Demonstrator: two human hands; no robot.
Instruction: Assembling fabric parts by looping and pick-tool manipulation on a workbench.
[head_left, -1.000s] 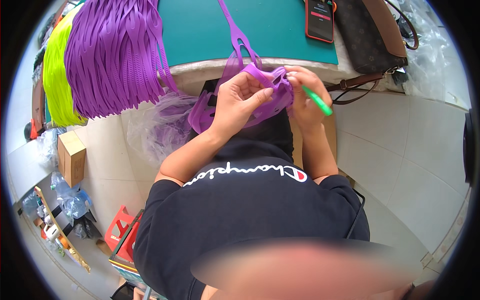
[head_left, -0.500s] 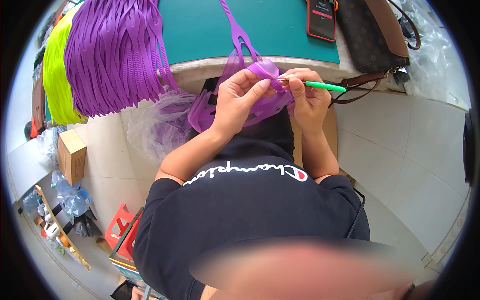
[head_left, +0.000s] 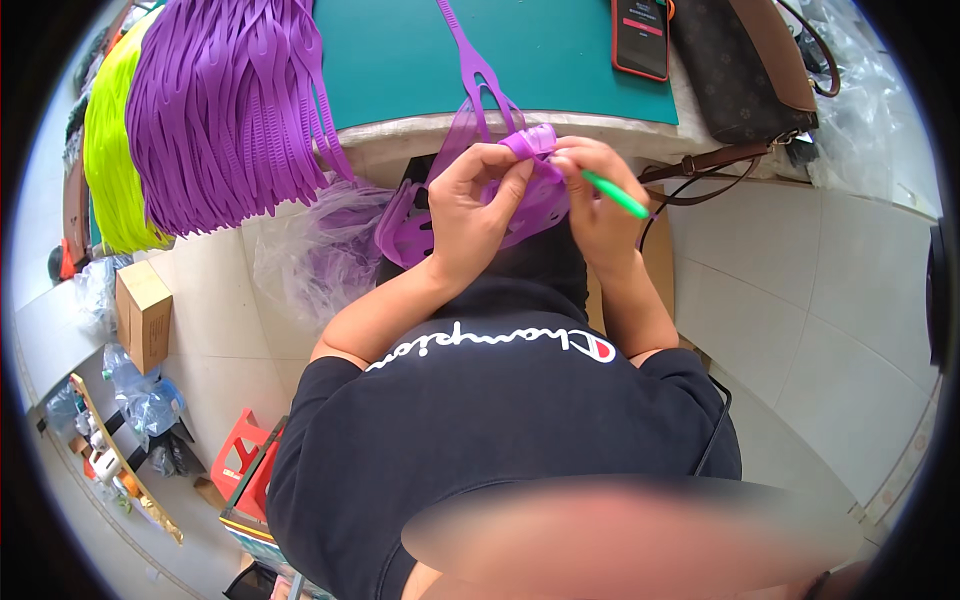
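Observation:
My left hand (head_left: pixel 470 205) is closed, thumb and forefinger pinching a glossy purple piece (head_left: pixel 530 143) with a band-like loop. Beside it, my right hand (head_left: pixel 603 200) has its fingers at the same piece's right side. A green-handled tool (head_left: pixel 615 195) is held in that hand, its handle pointing down to the right; its tip is hidden. Below both hands, a purple, partly see-through rubbery body (head_left: pixel 405 225) with openings rests on my lap. A split purple strap (head_left: pixel 476 70) runs from the hands up onto the table; where its end joins is hidden.
Many purple straps (head_left: pixel 225 110) hang over the table's left edge, beside yellow-green ones (head_left: pixel 108 150). A phone (head_left: pixel 641 40) and a brown handbag (head_left: pixel 745 70) lie on the right of the green mat (head_left: pixel 390 60). A clear plastic bag (head_left: pixel 315 245) hangs below; a carton (head_left: pixel 145 315) stands left.
The green handle has swung from nearly level to slanting downward, and the tool's thin metal tip has gone from sight. My right hand has shifted slightly left, closer to my left hand.

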